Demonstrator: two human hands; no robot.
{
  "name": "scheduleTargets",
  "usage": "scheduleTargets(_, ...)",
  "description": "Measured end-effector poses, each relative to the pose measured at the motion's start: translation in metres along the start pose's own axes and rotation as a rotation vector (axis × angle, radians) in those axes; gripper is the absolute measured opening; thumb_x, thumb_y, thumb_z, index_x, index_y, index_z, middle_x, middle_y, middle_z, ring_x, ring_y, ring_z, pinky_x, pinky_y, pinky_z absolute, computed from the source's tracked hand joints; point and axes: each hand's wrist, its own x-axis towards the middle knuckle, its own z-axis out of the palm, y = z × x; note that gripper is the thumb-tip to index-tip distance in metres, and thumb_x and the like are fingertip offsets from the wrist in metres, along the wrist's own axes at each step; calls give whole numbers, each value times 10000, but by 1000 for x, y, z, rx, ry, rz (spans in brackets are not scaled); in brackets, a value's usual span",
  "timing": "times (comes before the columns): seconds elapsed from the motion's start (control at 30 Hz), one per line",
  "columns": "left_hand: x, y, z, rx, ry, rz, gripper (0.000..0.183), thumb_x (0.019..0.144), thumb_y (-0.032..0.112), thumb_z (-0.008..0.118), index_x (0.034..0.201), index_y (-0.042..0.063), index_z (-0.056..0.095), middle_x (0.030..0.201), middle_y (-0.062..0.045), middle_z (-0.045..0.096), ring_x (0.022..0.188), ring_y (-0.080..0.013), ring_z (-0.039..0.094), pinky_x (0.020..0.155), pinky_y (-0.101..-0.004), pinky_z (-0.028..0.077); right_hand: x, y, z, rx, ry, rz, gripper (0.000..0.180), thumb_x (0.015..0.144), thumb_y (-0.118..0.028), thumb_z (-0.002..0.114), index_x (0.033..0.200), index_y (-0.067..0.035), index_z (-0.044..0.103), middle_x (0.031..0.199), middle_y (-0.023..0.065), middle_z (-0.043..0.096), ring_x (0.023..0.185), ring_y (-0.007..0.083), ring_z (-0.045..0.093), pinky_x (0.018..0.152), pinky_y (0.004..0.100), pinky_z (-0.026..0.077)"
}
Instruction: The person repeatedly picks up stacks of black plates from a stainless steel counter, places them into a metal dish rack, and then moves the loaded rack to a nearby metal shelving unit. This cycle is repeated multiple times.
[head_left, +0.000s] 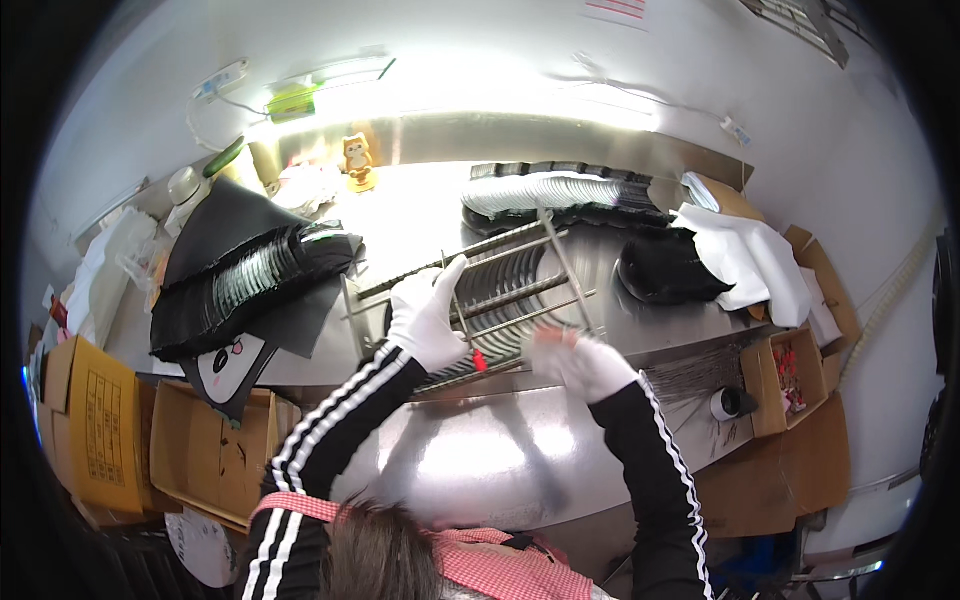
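Note:
A metal rack with toothed bars stands on the steel bench, holding a row of thin dark curved pieces. My left hand, in a white glove, rests at the rack's left part with thumb and fingers spread around a crossbar; its grip is partly hidden. A small red tag hangs at the rack's near side. My right hand, gloved with bare fingertips, is motion-blurred by the rack's near right corner; whether it holds anything is unclear.
Stacks of black sheets lie left, behind and right. A cardboard box with red pieces, thin metal rods and a tape roll are at right. An open cardboard box stands front left.

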Motion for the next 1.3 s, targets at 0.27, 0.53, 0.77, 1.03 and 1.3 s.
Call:
scheduleTargets(0.27, 16, -26, 7, 91, -345, 65, 919, 588, 145, 703, 1426, -30, 372, 1033, -216, 603, 970, -376, 588, 876, -436, 453, -2, 39, -72, -410, 481, -16, 184, 999, -290, 510, 923, -123, 527, 586, 1, 473, 447, 140, 499, 422, 276, 429)
scheduleTargets(0.53, 18, -51, -14, 34, -384, 101, 938, 576, 149, 722, 1420, -46, 361, 1142, -248, 568, 1063, -408, 539, 943, -467, 410, -79, -71, -319, 424, 619, -462, 215, 988, -295, 442, 828, -164, 501, 615, 0, 484, 500, 156, 484, 414, 272, 393)
scheduleTargets(0.77, 23, -26, -6, 46, -492, 158, 928, 569, 100, 687, 1421, -54, 352, 1173, -262, 550, 1078, -422, 522, 974, -482, 389, 106, -56, -84, -309, 476, 181, 325, 999, -470, 488, 881, -173, 541, 549, -67, 354, 397, 82, 312, 353, 246, 243)
scheduleTargets(1.03, 24, -52, -5, 11, -419, 125, 939, 561, 97, 677, 1427, -53, 346, 1158, -245, 574, 1081, -407, 546, 961, -453, 418, 13, -172, -223, -591, 1131, -295, 368, 938, -427, 484, 931, -96, 644, 641, 62, 555, 514, 187, 523, 466, 359, 436)
scheduleTargets(1.3, 34, -51, 15, 127, -473, -152, 1054, 567, 173, 721, 1505, 20, 265, 1249, -256, 538, 1195, -423, 468, 1057, -454, 327, 18, -79, -123, -137, 833, -1196, 178, 968, -192, 544, 1018, -36, 612, 649, -22, 449, 553, 93, 431, 521, 259, 391)
